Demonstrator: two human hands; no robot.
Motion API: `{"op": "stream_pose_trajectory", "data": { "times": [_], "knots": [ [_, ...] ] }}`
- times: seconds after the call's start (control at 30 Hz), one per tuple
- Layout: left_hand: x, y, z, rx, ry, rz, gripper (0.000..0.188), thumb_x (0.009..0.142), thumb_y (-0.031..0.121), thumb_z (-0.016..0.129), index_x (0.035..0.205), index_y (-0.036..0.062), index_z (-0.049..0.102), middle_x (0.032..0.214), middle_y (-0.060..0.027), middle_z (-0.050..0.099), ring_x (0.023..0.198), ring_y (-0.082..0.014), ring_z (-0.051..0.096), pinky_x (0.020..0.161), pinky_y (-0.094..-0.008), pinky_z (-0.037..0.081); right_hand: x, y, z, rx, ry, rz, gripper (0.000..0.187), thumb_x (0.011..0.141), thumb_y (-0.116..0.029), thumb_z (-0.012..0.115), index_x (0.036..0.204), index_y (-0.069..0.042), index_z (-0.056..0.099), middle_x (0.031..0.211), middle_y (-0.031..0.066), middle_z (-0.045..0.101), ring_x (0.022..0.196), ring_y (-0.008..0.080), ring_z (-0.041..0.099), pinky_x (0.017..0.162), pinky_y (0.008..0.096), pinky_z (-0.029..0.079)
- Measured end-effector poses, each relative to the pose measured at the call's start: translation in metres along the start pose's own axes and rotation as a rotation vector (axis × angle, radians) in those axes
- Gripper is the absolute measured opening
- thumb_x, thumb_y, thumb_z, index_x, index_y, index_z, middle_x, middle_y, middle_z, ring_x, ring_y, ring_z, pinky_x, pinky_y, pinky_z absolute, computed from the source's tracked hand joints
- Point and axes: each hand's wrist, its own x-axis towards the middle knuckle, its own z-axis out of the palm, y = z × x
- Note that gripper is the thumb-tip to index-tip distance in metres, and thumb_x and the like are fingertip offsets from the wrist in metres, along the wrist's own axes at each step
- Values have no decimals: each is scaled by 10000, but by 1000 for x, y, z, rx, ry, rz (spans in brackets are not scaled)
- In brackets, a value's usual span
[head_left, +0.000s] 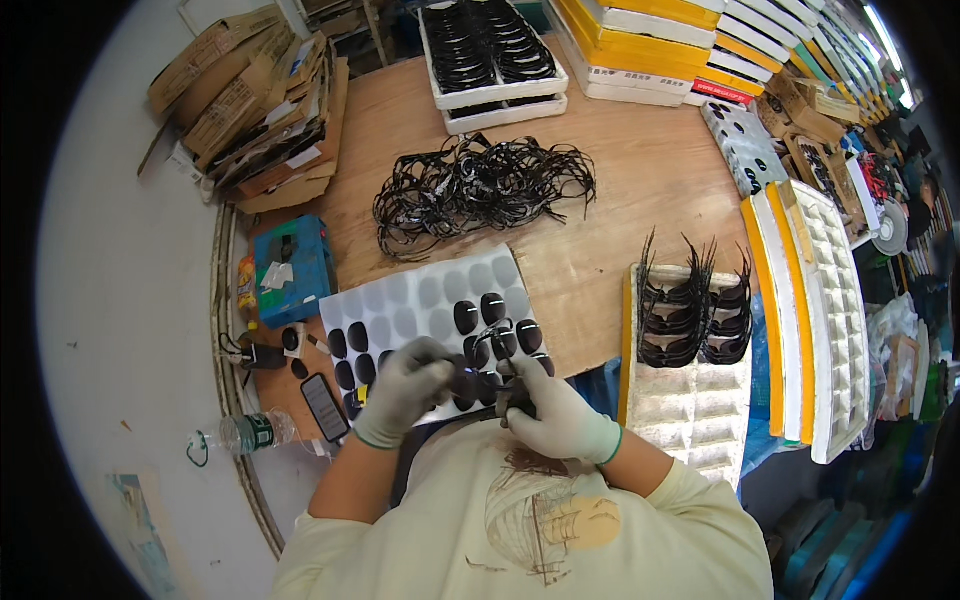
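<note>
Both hands wear pale gloves and meet close to the person's chest, over the near edge of the white lens tray (400,300). The left hand (405,388) is curled, its fingertips pinching a dark lens (467,380). The right hand (560,415) is closed around a black glasses frame (505,395), which touches the lens between the two hands. On the tray lie more dark oval lenses (466,317). Left of it a phone (324,407) and a plastic bottle (245,432) lie. To the right, a foam tray (690,410) holds finished sunglasses (690,310). Further away on the wooden table (650,170) is a pile of black frames (480,185).
</note>
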Motion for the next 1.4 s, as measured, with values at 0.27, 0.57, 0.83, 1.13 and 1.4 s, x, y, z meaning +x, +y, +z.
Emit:
{"op": "stream_pose_trajectory", "data": {
  "times": [0.27,0.57,0.83,1.13,1.4],
  "knots": [
    [-19,-29,29,-546,-247,-136,279,948,146,685,1160,1,577,953,-76,656,727,-118,605,672,-262,526,-16,-3,-15,117,-185,33,193,992,-133,559,1089,25,611,917,102,737,806,146,684,750,307,541],
    [-33,-25,51,-417,-211,-47,343,976,206,665,1218,4,528,1099,-132,650,993,-231,658,895,-378,550,-27,8,-5,296,-101,13,198,1026,-125,485,1069,28,603,850,78,681,773,155,637,745,311,518],
    [-45,-4,44,285,-16,142,216,952,198,670,910,31,540,834,-50,614,749,-98,579,672,-250,492,-24,-5,-9,-46,-129,-178,151,971,-112,572,1004,21,637,808,131,706,739,252,687,713,338,534],
    [-41,1,53,313,-71,177,193,1001,160,597,1074,-17,575,985,-81,651,871,-113,611,812,-288,522,-14,-20,-6,18,96,-155,167,944,-126,620,1004,28,646,761,129,689,689,225,673,670,338,531],
    [-21,7,33,520,-43,165,341,995,298,627,1063,-36,617,932,-92,685,861,-129,660,783,-296,546,14,-7,4,-190,155,-123,226,908,-173,672,1002,30,648,767,200,655,675,359,659,613,415,513]
  ]
}}
